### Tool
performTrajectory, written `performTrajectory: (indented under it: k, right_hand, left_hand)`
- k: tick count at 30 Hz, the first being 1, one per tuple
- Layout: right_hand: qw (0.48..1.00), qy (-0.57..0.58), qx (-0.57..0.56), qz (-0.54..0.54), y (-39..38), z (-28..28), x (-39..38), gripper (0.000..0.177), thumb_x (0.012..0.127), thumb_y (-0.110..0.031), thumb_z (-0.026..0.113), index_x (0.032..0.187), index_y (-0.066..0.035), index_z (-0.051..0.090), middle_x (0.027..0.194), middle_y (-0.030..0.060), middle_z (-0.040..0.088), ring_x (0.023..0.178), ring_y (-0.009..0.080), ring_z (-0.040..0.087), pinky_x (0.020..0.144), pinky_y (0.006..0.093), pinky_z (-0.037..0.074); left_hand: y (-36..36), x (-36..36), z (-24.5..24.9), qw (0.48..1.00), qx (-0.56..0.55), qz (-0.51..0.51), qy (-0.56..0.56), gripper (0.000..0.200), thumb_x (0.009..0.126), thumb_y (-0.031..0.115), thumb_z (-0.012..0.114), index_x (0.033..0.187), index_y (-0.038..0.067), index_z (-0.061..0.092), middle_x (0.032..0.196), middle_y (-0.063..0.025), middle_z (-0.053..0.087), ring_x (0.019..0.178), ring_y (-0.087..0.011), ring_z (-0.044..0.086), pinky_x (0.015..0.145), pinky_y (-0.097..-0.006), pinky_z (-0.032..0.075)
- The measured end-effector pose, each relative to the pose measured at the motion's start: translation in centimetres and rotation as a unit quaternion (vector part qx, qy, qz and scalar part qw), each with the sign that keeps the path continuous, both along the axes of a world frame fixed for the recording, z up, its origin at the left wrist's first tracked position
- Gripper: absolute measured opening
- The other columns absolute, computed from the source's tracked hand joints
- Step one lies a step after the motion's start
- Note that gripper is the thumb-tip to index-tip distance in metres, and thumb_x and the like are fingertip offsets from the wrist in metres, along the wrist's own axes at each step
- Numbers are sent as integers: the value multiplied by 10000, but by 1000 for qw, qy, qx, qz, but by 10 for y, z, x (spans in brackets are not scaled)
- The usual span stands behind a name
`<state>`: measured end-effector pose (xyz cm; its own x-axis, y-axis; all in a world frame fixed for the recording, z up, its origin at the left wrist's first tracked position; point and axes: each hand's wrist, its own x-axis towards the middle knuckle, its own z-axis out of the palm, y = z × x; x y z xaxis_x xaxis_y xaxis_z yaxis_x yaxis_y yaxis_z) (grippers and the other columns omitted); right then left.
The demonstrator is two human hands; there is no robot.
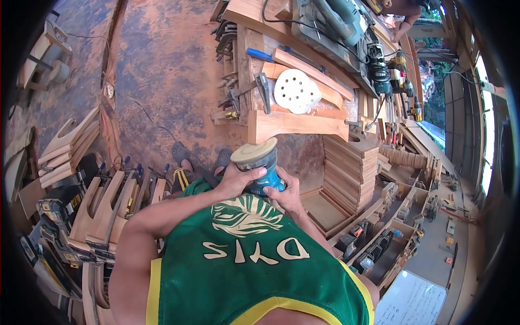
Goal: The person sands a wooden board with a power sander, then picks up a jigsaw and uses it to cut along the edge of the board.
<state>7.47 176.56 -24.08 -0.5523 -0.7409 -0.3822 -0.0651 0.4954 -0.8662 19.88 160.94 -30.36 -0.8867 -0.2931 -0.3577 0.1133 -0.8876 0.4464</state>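
Both my hands hold a teal random orbital sander [264, 172] in front of my chest. Its round pad [254, 150] faces upward, with a tan surface on top. My left hand [236, 181] is closed round the sander's left side, thumb across the body. On the right side, the fingers of my right hand [285, 189] wrap the lower part of the body. Just beyond the sander, a curved wooden piece [298, 125] lies along the bench's near edge. White sanding discs [292, 89] with holes rest behind it.
A clamp [262, 92] grips the bench's left side. Power tools [346, 21] lie at the back, and another person's hand [401, 32] shows at top right. Stacked wooden parts [352, 173] stand right of me. More shaped wood pieces [103, 211] and clamps fill the left.
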Motion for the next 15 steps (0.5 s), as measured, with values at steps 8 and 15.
performTrajectory:
  k: [8,15]
  right_hand:
    - [1000,-15,-12,15,8,-9,-14,755,773,-182,865,1437,62,601,1226,146,710,1107,176,652,999,346,521]
    - [1000,-1,-22,0,7,-10,-13,750,756,-185,867,1419,62,618,1182,123,712,1061,171,654,976,332,521]
  left_hand:
    - [11,-7,-8,998,-50,21,-14,745,880,275,879,1458,-27,519,1338,-105,658,1206,-189,630,1021,-330,523]
    - [10,-8,-1,999,-11,9,-35,703,871,259,891,1430,-5,557,1297,-94,668,1159,-181,646,978,-335,551]
